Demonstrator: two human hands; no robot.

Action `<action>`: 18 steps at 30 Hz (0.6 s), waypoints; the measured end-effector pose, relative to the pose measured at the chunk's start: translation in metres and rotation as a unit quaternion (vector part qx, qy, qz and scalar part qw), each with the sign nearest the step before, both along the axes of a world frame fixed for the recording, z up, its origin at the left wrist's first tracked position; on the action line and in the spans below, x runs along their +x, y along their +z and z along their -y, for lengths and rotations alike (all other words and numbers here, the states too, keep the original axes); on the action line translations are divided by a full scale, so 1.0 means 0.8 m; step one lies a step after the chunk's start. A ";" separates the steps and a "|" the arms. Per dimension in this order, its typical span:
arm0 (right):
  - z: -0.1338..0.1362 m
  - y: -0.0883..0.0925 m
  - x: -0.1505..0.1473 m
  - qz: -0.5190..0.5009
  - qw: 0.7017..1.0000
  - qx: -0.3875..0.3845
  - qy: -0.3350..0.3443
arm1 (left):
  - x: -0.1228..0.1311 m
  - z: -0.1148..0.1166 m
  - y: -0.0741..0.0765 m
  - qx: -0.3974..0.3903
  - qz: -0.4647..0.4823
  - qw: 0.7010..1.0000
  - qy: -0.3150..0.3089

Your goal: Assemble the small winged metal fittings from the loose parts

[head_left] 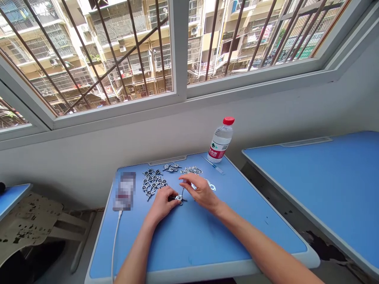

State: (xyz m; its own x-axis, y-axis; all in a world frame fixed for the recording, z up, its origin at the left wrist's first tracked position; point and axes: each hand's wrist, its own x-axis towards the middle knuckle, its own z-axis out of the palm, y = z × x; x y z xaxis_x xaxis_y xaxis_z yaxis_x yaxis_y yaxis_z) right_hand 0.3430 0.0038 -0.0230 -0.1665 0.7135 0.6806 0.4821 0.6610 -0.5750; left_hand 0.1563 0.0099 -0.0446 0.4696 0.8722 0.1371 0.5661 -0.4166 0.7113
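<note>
My left hand [160, 205] is shut on a small metal fitting [179, 198] at the middle of the blue desk [189, 244]. A thin metal screw [182, 193] stands up from that fitting. My right hand [201, 191] curves over the screw with its fingertips near the top, and I cannot tell whether it grips. Several metal fittings lie in a heap [153, 182] left of my hands. Two smaller groups [171, 167] [191, 170] lie toward the far edge. A flat punched metal plate [211, 185] sits partly under my right hand.
A bottle of water [221, 140] with a red cap stands at the desk's far edge, with a slim clear pen [213, 166] beside it. A blurred phone [124, 191] lies left, trailing a white cable [116, 236]. Another blue desk [314, 189] stands right, below a barred window.
</note>
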 end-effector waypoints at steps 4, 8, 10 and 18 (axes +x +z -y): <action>-0.002 0.005 0.009 0.045 0.998 -0.002 0.050 | -0.001 -0.002 -0.002 -0.001 -0.002 1.000 -0.005; 0.000 0.010 0.011 0.028 0.995 -0.031 0.090 | -0.002 -0.002 -0.004 -0.001 0.006 1.000 -0.007; 0.001 0.012 0.010 0.012 0.994 -0.047 0.097 | -0.002 -0.002 -0.005 -0.002 0.009 1.000 -0.006; 0.003 0.015 0.006 -0.001 0.998 -0.046 0.037 | -0.001 -0.002 -0.005 -0.003 0.003 1.000 -0.002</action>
